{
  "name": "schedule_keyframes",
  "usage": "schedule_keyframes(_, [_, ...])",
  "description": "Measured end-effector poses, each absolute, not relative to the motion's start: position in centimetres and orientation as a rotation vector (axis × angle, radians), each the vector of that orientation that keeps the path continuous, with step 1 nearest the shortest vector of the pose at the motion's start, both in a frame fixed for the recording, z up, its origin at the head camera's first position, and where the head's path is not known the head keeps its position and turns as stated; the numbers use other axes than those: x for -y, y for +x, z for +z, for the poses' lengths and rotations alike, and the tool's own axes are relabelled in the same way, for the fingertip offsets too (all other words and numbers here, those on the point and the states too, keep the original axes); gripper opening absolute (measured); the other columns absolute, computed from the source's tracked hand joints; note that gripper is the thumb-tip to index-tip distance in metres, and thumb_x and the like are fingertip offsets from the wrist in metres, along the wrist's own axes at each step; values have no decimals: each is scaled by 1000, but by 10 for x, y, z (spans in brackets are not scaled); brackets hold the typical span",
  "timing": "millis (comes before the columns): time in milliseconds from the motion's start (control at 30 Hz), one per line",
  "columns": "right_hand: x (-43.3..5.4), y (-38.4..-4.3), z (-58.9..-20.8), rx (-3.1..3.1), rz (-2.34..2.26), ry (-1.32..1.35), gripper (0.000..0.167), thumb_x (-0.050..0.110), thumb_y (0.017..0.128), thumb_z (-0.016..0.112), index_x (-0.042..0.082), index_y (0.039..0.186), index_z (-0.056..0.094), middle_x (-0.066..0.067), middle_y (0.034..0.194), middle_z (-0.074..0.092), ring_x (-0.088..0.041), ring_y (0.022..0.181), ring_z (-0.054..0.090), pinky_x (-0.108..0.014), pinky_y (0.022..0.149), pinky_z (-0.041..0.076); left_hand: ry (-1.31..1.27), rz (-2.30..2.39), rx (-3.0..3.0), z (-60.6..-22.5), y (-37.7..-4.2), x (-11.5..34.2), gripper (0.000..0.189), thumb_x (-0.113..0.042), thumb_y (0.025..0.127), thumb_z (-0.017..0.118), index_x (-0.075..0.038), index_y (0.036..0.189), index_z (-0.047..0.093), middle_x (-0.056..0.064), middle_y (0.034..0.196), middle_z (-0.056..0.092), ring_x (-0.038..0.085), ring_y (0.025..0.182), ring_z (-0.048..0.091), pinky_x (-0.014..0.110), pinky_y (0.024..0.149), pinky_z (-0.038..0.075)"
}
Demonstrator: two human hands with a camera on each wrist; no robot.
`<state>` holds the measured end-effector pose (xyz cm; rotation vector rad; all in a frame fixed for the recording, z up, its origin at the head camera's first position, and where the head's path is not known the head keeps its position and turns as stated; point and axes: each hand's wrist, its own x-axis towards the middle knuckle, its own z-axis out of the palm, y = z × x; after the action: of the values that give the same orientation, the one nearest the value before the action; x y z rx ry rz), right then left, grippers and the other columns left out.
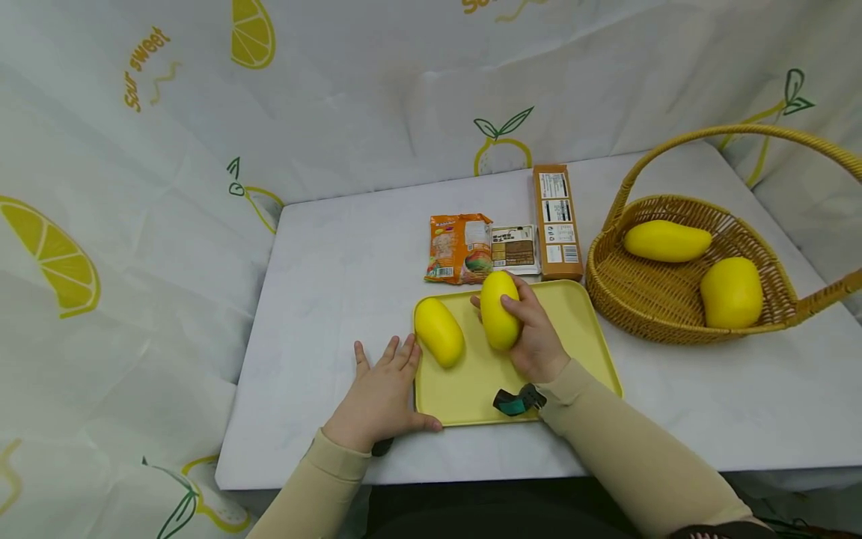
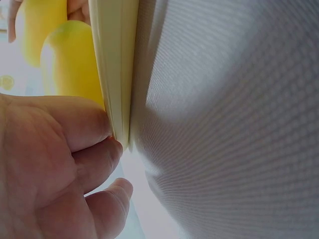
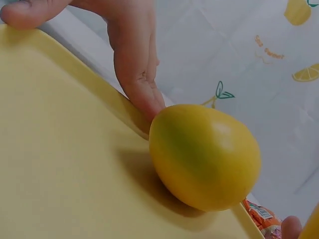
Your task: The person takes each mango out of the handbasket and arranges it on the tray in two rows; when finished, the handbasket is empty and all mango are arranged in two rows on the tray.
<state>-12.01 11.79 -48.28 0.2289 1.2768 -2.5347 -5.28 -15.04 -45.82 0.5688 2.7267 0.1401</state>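
A yellow mango [image 1: 499, 311] is gripped by my right hand [image 1: 541, 344] over the middle of the pale yellow tray [image 1: 471, 400]. Beside it, a second mango [image 1: 439, 333] lies at the tray's left side; the right wrist view shows a greenish patch on this mango [image 3: 204, 157]. My left hand [image 1: 378, 400] has its fingers spread and touches the tray's left rim, its fingertips close to the second mango. In the left wrist view the fingers [image 2: 94, 164] meet the outside of the rim. The right wrist view catches only a fingertip and a sliver of the held mango.
A wicker basket [image 1: 606, 299] with a tall handle stands right of the tray, holding two yellow fruits [image 1: 667, 241]. Behind the tray lie an orange snack bag [image 1: 458, 248], a small brown-and-white packet [image 1: 515, 249] and a long brown box [image 1: 557, 223]. Printed cloth hangs behind the table.
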Motion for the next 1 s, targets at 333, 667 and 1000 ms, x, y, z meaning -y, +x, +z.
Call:
schedule_keyframes(333, [-115,-128,-487,-1524,-2446,115,60,2,109,56,14,163,31,-7,159,45,-26,135,63,-30,107,54,562,149,-2721,-457,-53,150,138,-88,74,82,-6,174,32,10,184,21,37,170,24,91,121,2])
schedule_keyframes(667, [-111,-130,-491,-1632,-2377,97,56,-5,107,61,12,154,37,-11,161,46,-23,131,54,-27,109,52,568,135,-2723,-457,-52,150,138,-88,75,81,-5,174,32,10,184,23,37,170,26,92,121,4])
schedule_keyframes(1000, [-113,-133,-487,-1781,-2355,167,71,-14,105,59,3,165,26,-17,169,44,-22,144,49,-23,111,51,567,143,-2730,-458,-52,150,138,-88,74,82,-5,174,32,10,184,22,37,170,26,91,121,4])
